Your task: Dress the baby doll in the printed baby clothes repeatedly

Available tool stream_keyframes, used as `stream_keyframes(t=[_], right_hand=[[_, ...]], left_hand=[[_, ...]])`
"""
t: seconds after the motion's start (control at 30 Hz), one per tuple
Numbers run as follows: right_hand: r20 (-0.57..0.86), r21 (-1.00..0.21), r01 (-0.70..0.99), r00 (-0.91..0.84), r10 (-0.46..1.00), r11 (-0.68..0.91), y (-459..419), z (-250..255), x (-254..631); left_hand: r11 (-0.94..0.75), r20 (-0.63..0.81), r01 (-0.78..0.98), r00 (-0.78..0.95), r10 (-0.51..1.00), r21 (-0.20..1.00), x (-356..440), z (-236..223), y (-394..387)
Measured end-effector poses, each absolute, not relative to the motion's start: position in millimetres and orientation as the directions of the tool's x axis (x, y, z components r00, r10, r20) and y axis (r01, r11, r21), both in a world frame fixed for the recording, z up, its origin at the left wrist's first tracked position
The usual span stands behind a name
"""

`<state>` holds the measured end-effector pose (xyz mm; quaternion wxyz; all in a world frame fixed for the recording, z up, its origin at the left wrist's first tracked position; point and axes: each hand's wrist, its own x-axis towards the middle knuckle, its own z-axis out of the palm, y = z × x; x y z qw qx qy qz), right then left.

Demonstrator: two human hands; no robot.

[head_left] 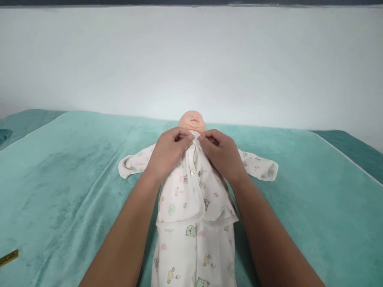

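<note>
A baby doll [191, 119] lies on its back with its head away from me, dressed in a white printed baby jacket [182, 195] and matching trousers [194, 251]. Both sleeves stretch out sideways. Just under the doll's chin, my left hand [172, 149] pinches the jacket's left front edge near the collar. Close beside it, my right hand [220, 151] pinches the other front edge. The two front panels overlap down the middle, and their lower corners hang apart. My fingers hide the exact spot they grip.
A teal plush blanket [74, 191] with soft folds covers the surface beneath the doll. Behind it rises a white wall [191, 59]. A yellow strip with dark markings [8, 258] lies at the lower left edge.
</note>
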<state>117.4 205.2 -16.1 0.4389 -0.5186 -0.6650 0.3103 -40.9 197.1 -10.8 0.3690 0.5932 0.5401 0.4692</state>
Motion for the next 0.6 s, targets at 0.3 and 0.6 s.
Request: stream_keyframes(t=[0.3, 0.6], right_hand=[[0.132, -0.450, 0.842, -0.266, 0.955, 0.297, 165.3, 17.4, 112.8], [0.044, -0.653, 0.734, -0.210, 0.977, 0.187, 181.7, 13.4, 123.2]], left_hand=[[-0.117, 0.041, 0.521, 0.155, 0.987, 0.846, -49.2, 6.9, 180.1], [-0.108, 0.044, 0.303, 0.213, 0.976, 0.947, -53.4, 5.8, 179.0]])
